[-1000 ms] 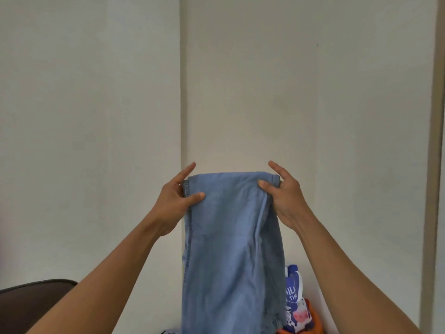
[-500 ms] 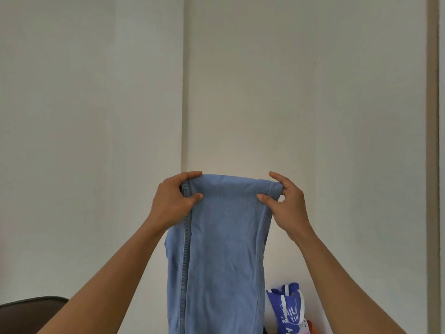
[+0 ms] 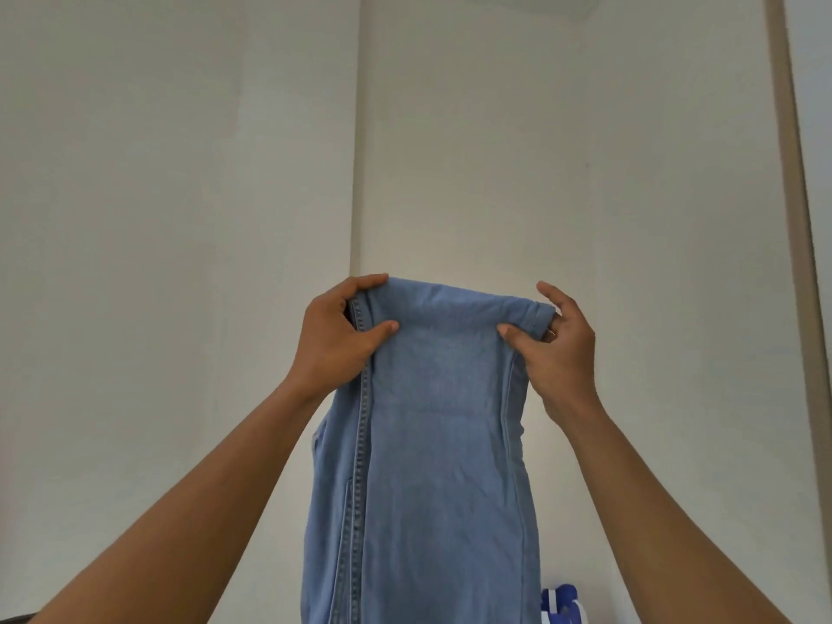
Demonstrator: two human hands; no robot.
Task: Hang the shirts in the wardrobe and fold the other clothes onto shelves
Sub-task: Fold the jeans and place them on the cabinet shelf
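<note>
Denim fills the middle of the head view: a pair of light blue jeans (image 3: 432, 466), folded over at the top, hangs straight down in front of a pale wall (image 3: 180, 218) and runs out of the picture at the bottom edge. Nothing carries the jeans but the two hands; no shelf or wardrobe rail shows. The left hand (image 3: 335, 337) grips the upper left corner of the fold, thumb pressed on the near face of the cloth and fingers (image 3: 360, 283) curled over the top edge and behind it, right beside a stitched seam (image 3: 360, 443) that runs down the left side of the garment. The right hand (image 3: 556, 349) pinches the upper right corner, thumb tip on the near face and the cloth bunched against the palm, while its forefinger (image 3: 551, 292) stands lifted, apart from the fabric. A hemmed edge shows at that corner, just beside the thumb. Both bare forearms reach up from the lower corners of the picture. The top fold sags a little between the two grips, higher on the left than on the right. Behind the jeans a vertical corner line (image 3: 355, 173) divides the wall, and a beige strip (image 3: 792, 218) runs down near the right edge. At the bottom, just right of the jeans, part of a blue and white bag (image 3: 560, 605) peeks out; I cannot tell what it rests on.
</note>
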